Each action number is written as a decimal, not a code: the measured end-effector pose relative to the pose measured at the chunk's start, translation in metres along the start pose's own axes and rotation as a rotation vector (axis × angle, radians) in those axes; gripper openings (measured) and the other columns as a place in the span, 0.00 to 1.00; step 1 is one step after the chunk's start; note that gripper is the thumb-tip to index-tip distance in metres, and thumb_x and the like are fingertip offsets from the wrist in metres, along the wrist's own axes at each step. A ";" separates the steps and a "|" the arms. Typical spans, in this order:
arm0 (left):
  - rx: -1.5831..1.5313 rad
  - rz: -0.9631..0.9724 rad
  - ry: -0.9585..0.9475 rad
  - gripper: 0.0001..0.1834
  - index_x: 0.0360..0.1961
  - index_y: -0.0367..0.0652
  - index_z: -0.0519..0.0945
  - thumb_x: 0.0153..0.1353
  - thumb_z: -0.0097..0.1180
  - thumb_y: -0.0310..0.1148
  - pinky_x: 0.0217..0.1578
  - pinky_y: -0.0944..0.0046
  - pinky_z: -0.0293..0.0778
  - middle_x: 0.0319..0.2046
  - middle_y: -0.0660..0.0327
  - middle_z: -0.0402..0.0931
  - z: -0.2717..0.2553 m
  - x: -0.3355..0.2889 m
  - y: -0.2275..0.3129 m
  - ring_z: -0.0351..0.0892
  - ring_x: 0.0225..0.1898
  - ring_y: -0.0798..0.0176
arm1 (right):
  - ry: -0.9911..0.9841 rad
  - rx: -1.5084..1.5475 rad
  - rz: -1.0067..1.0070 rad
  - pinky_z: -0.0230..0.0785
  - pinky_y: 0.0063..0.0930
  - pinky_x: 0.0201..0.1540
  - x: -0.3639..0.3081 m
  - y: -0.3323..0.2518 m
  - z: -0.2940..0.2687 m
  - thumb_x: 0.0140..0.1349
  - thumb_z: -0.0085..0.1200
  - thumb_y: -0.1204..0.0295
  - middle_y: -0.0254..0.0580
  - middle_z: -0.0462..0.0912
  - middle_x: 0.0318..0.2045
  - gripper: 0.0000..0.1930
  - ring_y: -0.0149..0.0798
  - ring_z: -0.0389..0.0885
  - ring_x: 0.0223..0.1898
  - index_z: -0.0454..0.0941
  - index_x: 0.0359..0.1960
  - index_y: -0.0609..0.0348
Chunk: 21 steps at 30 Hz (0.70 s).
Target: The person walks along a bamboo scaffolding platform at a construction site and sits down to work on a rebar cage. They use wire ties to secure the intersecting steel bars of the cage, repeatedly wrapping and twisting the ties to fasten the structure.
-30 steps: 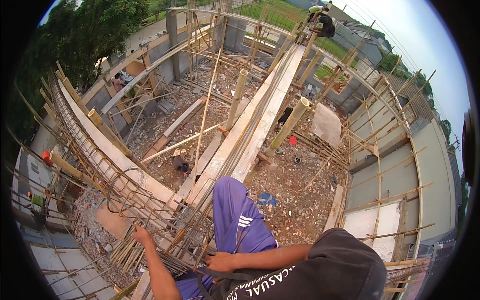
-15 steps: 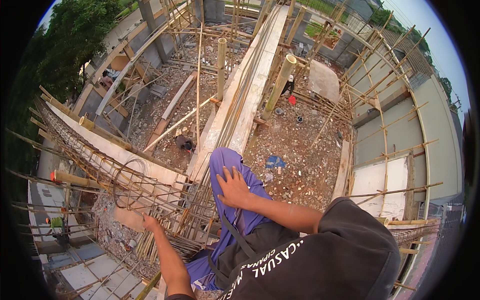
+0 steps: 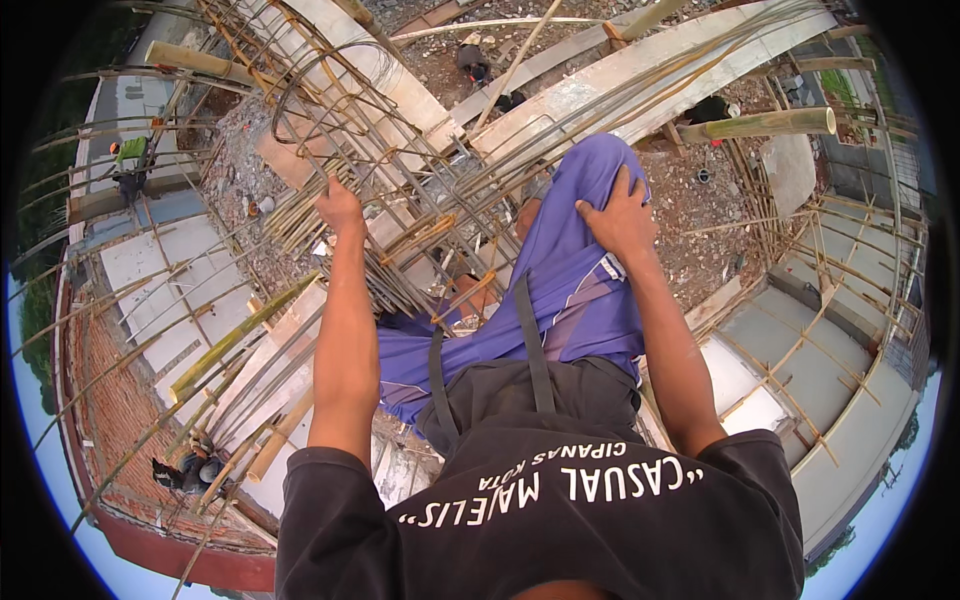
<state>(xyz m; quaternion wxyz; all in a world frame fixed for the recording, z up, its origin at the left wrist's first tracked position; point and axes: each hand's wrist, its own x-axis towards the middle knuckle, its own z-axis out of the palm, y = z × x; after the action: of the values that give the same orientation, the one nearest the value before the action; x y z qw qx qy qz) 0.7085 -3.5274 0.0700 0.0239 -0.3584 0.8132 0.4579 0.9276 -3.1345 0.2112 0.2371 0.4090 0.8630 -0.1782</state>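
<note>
Rebar cage (image 3: 340, 85) ahead and left of lap, alongside pale board (image 3: 400, 85). Sound handling probably means firm hold on one solid bar, seat steady, skin clear of bar ends. Cage's long axis diagonal: far end points up-left, near end toward lap. Left hand (image 3: 340, 207) at cage's near side, fingers curled; bar gripped or merely touched, cannot tell. Right hand (image 3: 622, 222) on purple-clad knee (image 3: 598, 155), fingers spread. Beyond: bamboo pole (image 3: 760, 124).

view tipped down — right hand (image 3: 622, 222) has moved onto the purple-clad knee (image 3: 592, 160)
</note>
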 end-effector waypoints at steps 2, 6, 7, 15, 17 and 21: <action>0.035 0.023 0.068 0.34 0.39 0.20 0.77 0.64 0.62 0.53 0.49 0.44 0.69 0.41 0.34 0.78 -0.003 0.007 -0.012 0.76 0.43 0.39 | 0.003 -0.033 -0.023 0.60 0.67 0.67 0.000 -0.004 -0.002 0.57 0.64 0.43 0.67 0.53 0.75 0.55 0.74 0.63 0.69 0.47 0.79 0.55; -0.090 0.059 -0.013 0.32 0.34 0.22 0.78 0.64 0.62 0.51 0.45 0.42 0.70 0.34 0.37 0.79 0.013 -0.004 0.004 0.77 0.39 0.39 | 0.109 0.021 0.001 0.64 0.62 0.66 0.015 0.005 0.002 0.57 0.64 0.44 0.71 0.57 0.72 0.54 0.73 0.65 0.68 0.50 0.77 0.57; -0.025 0.056 0.015 0.31 0.34 0.22 0.79 0.64 0.62 0.51 0.45 0.42 0.70 0.33 0.37 0.79 0.006 -0.004 -0.004 0.77 0.38 0.39 | 0.092 0.011 -0.024 0.64 0.62 0.66 0.014 0.005 0.005 0.57 0.64 0.44 0.71 0.57 0.72 0.53 0.73 0.66 0.68 0.51 0.77 0.57; -0.011 0.145 0.107 0.31 0.21 0.25 0.78 0.64 0.59 0.49 0.35 0.42 0.67 0.19 0.42 0.76 0.007 -0.013 0.009 0.73 0.25 0.42 | 0.091 -0.009 -0.061 0.64 0.63 0.65 0.025 -0.007 0.008 0.57 0.64 0.45 0.71 0.56 0.73 0.54 0.76 0.66 0.66 0.49 0.77 0.59; 0.028 0.149 0.120 0.30 0.21 0.25 0.78 0.63 0.59 0.49 0.34 0.42 0.66 0.19 0.43 0.76 0.008 -0.017 0.018 0.73 0.24 0.44 | 0.095 -0.040 -0.063 0.63 0.63 0.65 0.024 -0.009 0.009 0.57 0.64 0.45 0.72 0.55 0.73 0.54 0.77 0.66 0.66 0.49 0.77 0.59; 0.011 0.129 0.093 0.30 0.22 0.24 0.80 0.62 0.61 0.48 0.36 0.43 0.70 0.21 0.39 0.78 0.001 -0.004 0.010 0.77 0.27 0.40 | 0.087 -0.059 -0.111 0.63 0.64 0.65 0.016 -0.023 0.008 0.58 0.63 0.45 0.73 0.54 0.73 0.54 0.76 0.66 0.66 0.49 0.77 0.61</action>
<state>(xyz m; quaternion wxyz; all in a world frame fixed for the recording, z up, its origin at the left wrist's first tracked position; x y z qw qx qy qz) 0.7050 -3.5212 0.0774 -0.0417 -0.3260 0.8375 0.4367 0.9033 -3.1426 0.1982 0.2011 0.3606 0.8987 -0.1477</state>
